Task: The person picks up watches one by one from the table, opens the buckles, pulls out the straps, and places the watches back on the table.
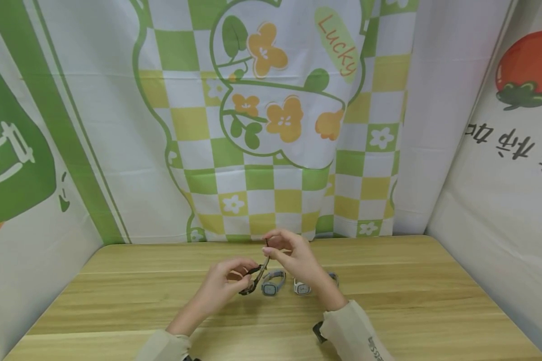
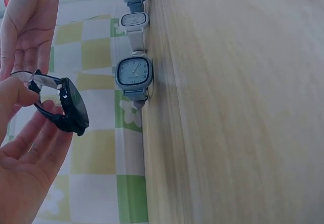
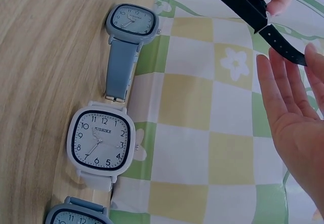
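Two hands hold one black plastic-strapped wristwatch [image 1: 254,280] above the wooden table [image 1: 433,301], near its middle, apparently so the strap can be worked clear of the surface. The left hand [image 1: 223,287] pinches the strap beside the case; the right hand [image 1: 293,255] pinches the free strap end with its other fingers straight. Three square-faced watches lie behind: blue-grey [image 3: 129,24], white [image 3: 101,143], blue-grey [image 3: 76,216]. Only the wrist views show their dials; the head view hides part of the row.
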The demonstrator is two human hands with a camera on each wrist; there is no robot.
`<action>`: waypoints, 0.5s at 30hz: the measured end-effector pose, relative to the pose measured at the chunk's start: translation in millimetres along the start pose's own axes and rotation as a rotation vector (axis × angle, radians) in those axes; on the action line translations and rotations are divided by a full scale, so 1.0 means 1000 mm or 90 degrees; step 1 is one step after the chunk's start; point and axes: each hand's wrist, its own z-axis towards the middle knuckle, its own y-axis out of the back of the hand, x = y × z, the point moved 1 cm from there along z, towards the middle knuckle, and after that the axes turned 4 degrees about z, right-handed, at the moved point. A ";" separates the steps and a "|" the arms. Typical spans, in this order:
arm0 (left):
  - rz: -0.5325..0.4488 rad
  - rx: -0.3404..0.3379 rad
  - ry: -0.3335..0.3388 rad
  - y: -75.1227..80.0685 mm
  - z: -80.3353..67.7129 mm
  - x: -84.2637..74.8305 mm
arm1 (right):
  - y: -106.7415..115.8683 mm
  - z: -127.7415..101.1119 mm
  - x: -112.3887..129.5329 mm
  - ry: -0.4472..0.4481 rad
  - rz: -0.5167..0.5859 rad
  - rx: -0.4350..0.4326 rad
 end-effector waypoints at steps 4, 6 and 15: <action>0.007 -0.008 0.016 -0.001 0.000 0.000 | -0.001 0.000 0.001 -0.002 -0.002 0.001; 0.009 -0.014 0.024 -0.002 0.000 -0.001 | -0.001 0.000 0.000 0.000 -0.004 0.003; 0.004 -0.035 0.039 -0.004 0.002 -0.005 | -0.001 -0.001 0.000 0.003 -0.018 0.004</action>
